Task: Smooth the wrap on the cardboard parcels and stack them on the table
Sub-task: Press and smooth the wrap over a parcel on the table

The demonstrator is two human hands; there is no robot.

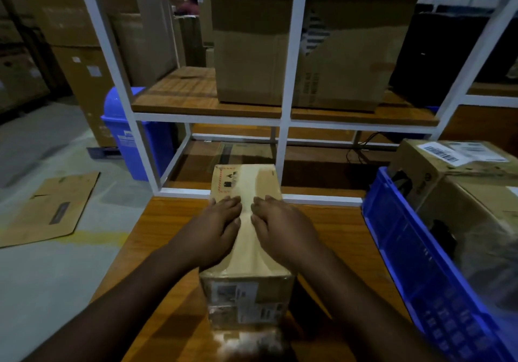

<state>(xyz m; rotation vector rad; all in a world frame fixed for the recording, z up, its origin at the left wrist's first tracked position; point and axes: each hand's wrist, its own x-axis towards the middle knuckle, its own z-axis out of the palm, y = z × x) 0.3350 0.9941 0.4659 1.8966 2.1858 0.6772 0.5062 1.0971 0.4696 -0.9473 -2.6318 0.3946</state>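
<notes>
both hands lie flat on top of the parcel [246,221], the left hand [215,227] and the right hand [280,230] side by side with fingers straight and spread a little, pressing the wrap and gripping nothing. the parcel stands lengthwise on the wooden table [157,249], its far end close to the white shelf frame [283,143] and its labelled near end facing the person. it looks like it may sit on another parcel below, but the lower part is too blurred to tell. to the right a blue crate [414,249] holds more boxes [454,171]. the step in hand is smoothing: i judge it best to keep the palms low, sweep from the middle seam outward toward the long edges, and press evenly so the film lies tight without shifting the parcel
</notes>
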